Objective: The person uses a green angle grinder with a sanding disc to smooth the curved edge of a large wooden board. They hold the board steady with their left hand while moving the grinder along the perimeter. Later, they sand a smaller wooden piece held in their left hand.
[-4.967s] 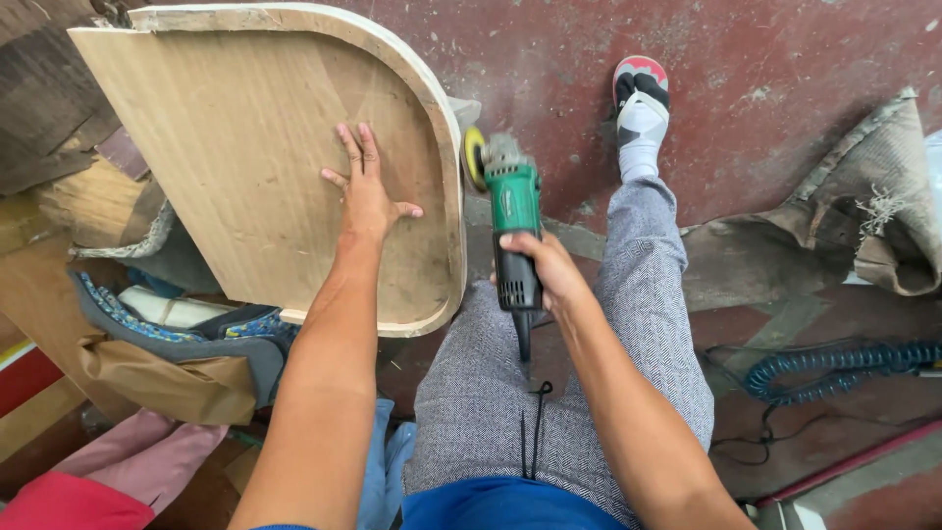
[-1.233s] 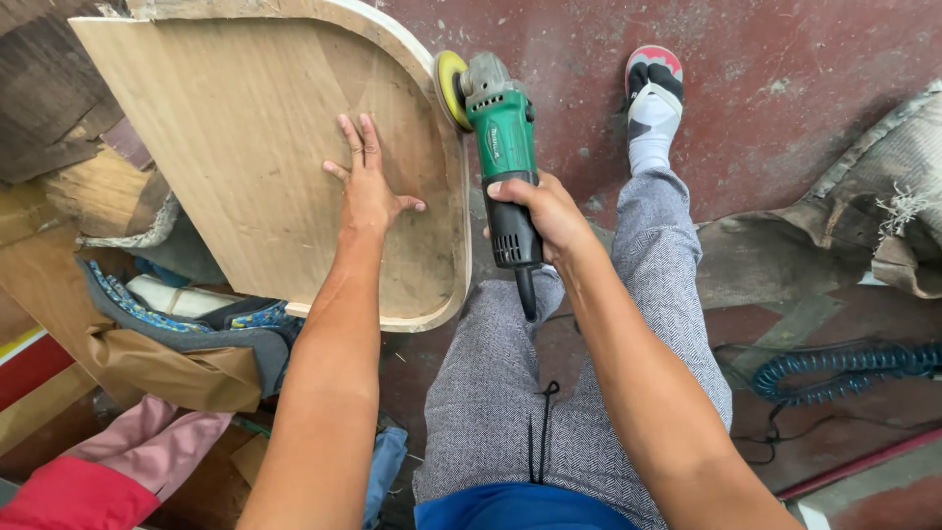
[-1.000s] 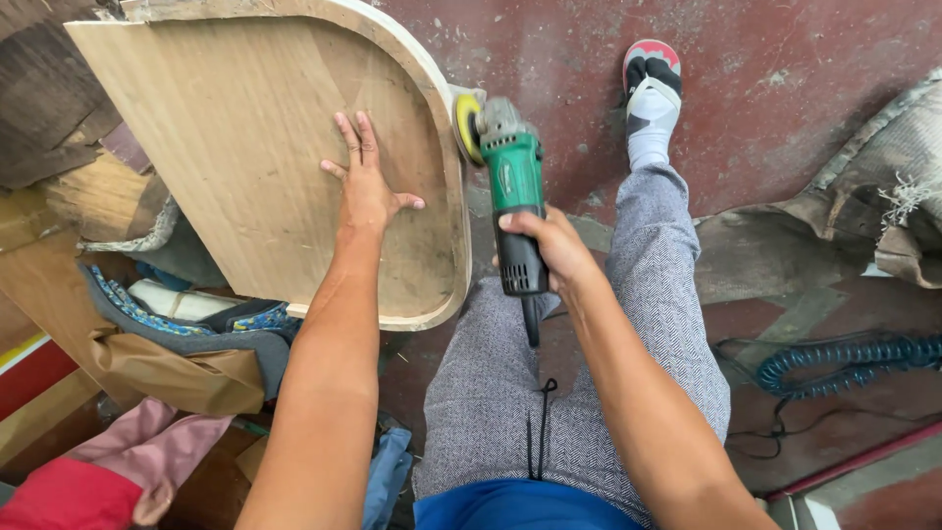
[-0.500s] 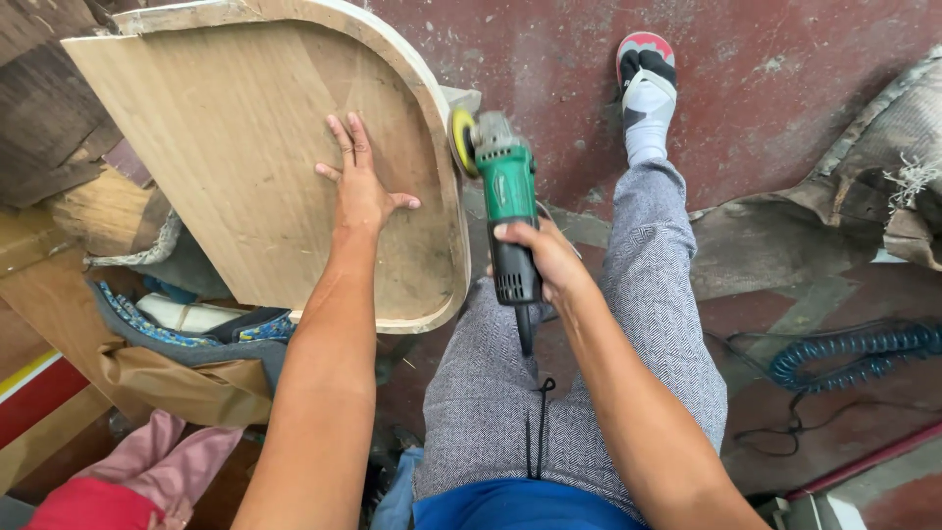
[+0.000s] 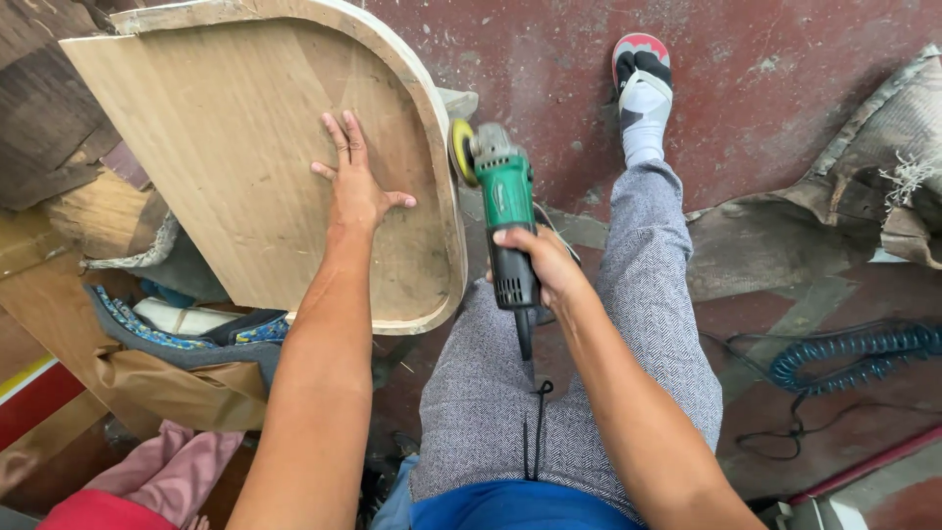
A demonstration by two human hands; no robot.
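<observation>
Left hand (image 5: 355, 191) flat, fingers spread loose on my wooden panel (image 5: 245, 157) — right hand (image 5: 545, 265) clenched around the green grinder (image 5: 505, 221), disc against the panel's curved edge.

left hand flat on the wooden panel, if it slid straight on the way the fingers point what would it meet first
The left hand points up the wooden panel. Going straight on, it would cross bare wood and first meet the raised curved rim at the panel's top, as far as the head view shows. The grinder lies off to the side.
</observation>
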